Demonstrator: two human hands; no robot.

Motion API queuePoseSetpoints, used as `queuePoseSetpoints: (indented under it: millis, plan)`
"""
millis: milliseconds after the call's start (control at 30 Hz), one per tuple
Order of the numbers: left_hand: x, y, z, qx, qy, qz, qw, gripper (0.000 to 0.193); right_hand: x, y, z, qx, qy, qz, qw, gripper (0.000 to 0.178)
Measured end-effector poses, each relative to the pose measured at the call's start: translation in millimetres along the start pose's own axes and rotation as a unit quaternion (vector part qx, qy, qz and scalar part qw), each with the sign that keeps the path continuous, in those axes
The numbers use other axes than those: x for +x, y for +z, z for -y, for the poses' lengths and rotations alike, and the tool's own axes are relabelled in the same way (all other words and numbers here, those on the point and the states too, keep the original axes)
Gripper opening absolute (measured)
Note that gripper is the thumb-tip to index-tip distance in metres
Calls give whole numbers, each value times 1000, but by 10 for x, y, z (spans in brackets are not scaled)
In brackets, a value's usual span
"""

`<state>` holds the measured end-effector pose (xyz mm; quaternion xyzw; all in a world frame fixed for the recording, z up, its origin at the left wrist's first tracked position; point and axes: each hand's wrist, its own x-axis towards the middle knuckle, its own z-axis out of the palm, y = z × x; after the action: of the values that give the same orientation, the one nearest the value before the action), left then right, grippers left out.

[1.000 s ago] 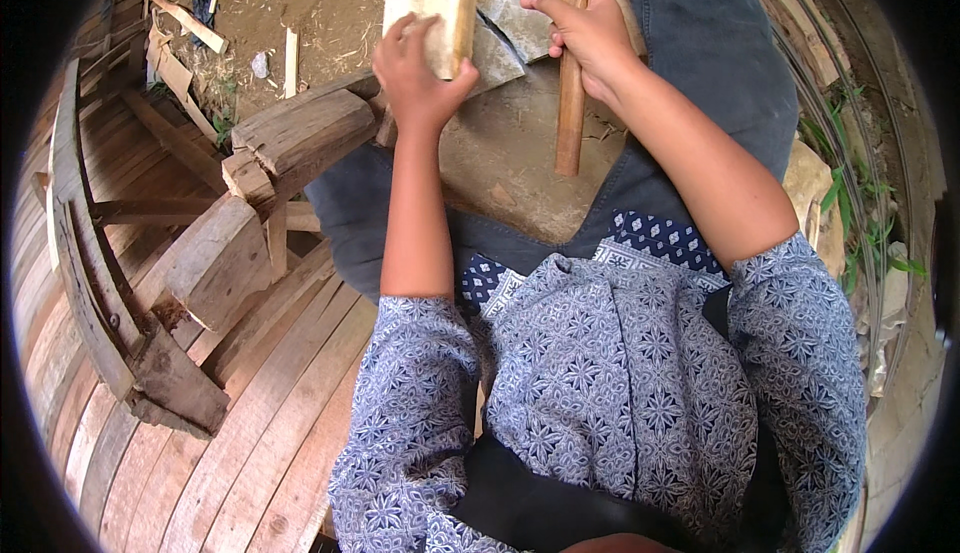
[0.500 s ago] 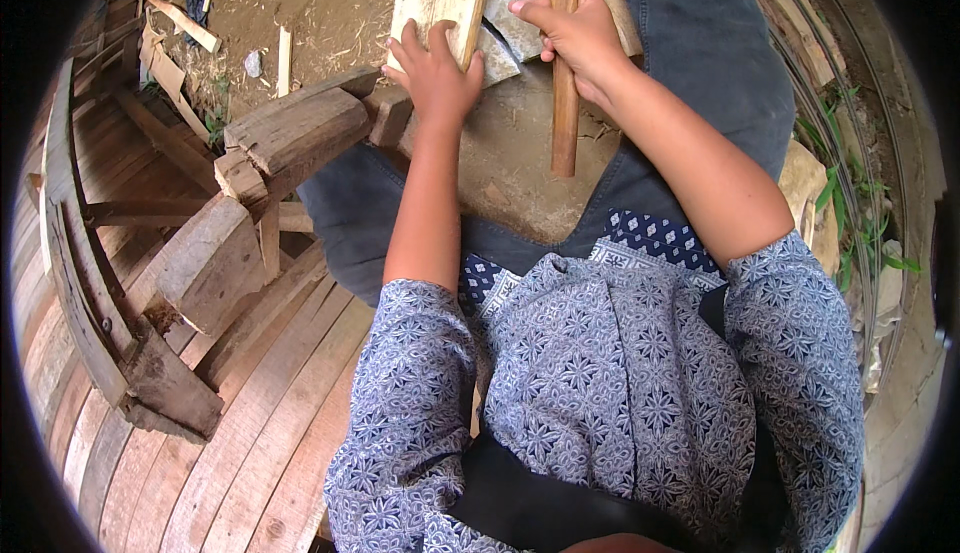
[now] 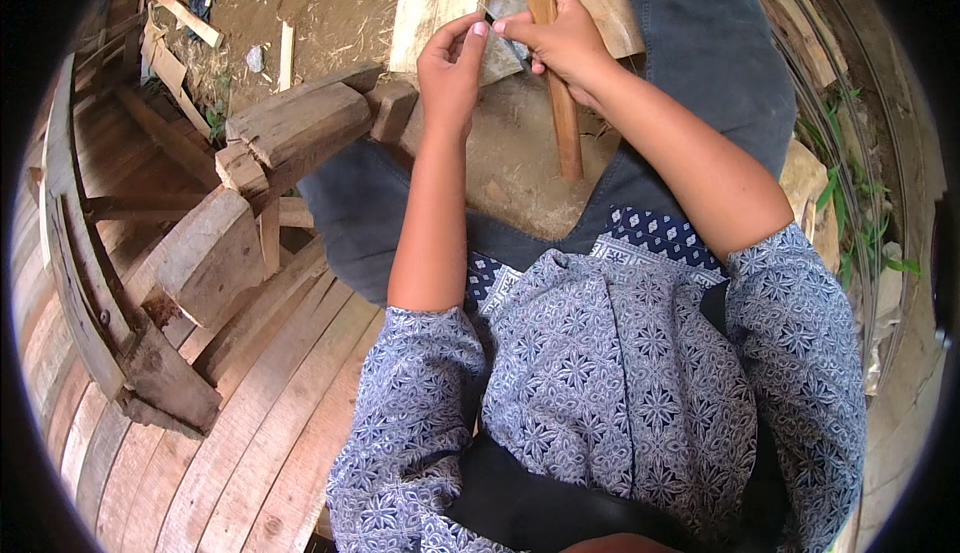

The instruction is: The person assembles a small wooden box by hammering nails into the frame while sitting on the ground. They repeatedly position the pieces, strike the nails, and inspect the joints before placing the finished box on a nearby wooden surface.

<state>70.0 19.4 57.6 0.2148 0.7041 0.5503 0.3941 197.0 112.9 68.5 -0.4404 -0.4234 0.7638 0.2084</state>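
Your claw hammer [image 3: 563, 113] is at the upper centre of the frame, its head by the top edge; your right hand [image 3: 577, 50] wraps its handle. Your left hand [image 3: 451, 78] pinches thumb to forefinger beside it; you cannot tell what sits between. That hand overlaps the wooden block [image 3: 432, 18], which lies on the grey slab [image 3: 502, 66], itself partly covered. Notched timber [image 3: 300, 128] stands left of centre; wood offcuts [image 3: 188, 19] lie upper left. Compared with half a second ago, your left hand is off the block and the hammer's head shows.
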Motion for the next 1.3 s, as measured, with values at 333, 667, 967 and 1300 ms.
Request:
queuePoseSetpoints:
  millis: [333,667,967,1300]
  plan:
    - [-1,-122,129,-131,-82,12,988,11,-19,74,-145,-72,16,4,997,54]
    - [-15,-128,199,-66,-37,23,997,12,18,56,-190,-52,8,9,999,48]
    - [53,-263,318,472,207,-45,856,43,41,40,-186,6,7,-26,1000,43]
    - [120,-639,266,460,223,-57,858,58,90,-66,25,40,-21,-75,996,42]
